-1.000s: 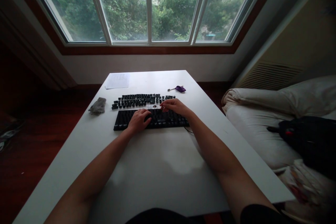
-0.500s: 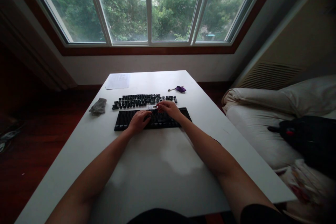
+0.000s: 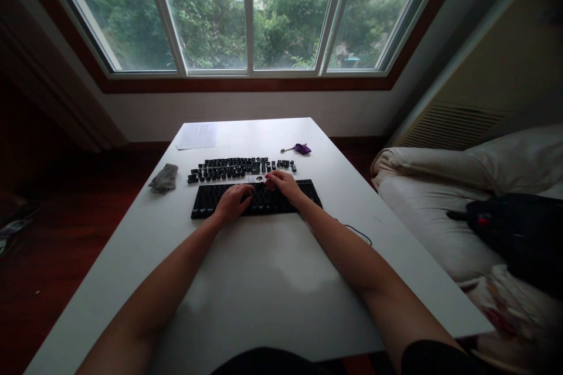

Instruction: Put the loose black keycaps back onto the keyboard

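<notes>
A black keyboard (image 3: 206, 199) lies across the white table (image 3: 264, 281), its rows of switches partly covered by my hands. My left hand (image 3: 233, 202) rests on its middle, fingers stretched forward and the thumb apart, holding nothing that I can see. Over the keyboard's back edge, my right hand (image 3: 284, 184) has thumb and fingertips pinched together; whatever is between them is too small to name. Just left of those fingertips sits a small round, clear-looking dish (image 3: 255, 179). Behind the keyboard, loose black keycaps (image 3: 224, 171) stand in rows.
A grey cloth (image 3: 164, 179) lies to the left of the keycaps. Farther back are a sheet of paper (image 3: 197, 135) and a small brush with a purple part (image 3: 302, 149). A dark cable (image 3: 360, 233) runs beside my right forearm. A couch with a black bag (image 3: 514, 234) is at the right.
My right hand has shifted slightly right, away from the round dish, which shows more now. The cable by my right forearm has come into fuller view. My left hand stays in place.
</notes>
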Motion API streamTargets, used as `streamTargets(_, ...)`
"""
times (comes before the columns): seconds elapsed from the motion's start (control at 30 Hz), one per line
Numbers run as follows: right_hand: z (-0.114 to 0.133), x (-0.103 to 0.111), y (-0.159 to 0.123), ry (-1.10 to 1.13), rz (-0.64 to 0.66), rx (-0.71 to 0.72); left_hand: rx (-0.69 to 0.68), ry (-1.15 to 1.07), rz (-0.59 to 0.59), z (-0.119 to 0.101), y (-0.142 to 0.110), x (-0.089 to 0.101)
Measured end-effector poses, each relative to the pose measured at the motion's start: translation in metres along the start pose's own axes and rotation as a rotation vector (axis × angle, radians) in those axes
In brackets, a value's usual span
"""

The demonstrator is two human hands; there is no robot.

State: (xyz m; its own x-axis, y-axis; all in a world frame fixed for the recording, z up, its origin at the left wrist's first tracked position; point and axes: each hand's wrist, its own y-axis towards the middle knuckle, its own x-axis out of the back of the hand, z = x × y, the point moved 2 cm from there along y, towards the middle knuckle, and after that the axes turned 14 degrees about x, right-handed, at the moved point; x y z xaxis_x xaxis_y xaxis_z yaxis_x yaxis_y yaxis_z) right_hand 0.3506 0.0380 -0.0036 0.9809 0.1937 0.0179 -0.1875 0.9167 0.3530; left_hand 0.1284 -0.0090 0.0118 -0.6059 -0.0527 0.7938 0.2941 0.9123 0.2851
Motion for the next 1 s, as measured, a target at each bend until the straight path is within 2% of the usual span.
streamTargets(0.27,-0.0008,-0.0007,-0.0009,0.034,0.006,-0.001,-0.025,0.071,-0.027,0.0004,-0.0007,-0.0019)
streamTargets(0.6,0.0006,-0.0013,-0.0021,0.028,0.021,0.008,0.011,0.139,-0.083,-0.0021,-0.0019,0.0005)
streamTargets(0.83,0.0026,-0.003,-0.004,0.002,0.024,0.008,-0.005,0.132,-0.062,-0.0029,-0.0023,0.0011)
streamTargets(1.0,0.0022,-0.0031,-0.0039,0.002,0.025,0.01,-0.04,0.204,-0.059,-0.0067,-0.0045,0.0021)
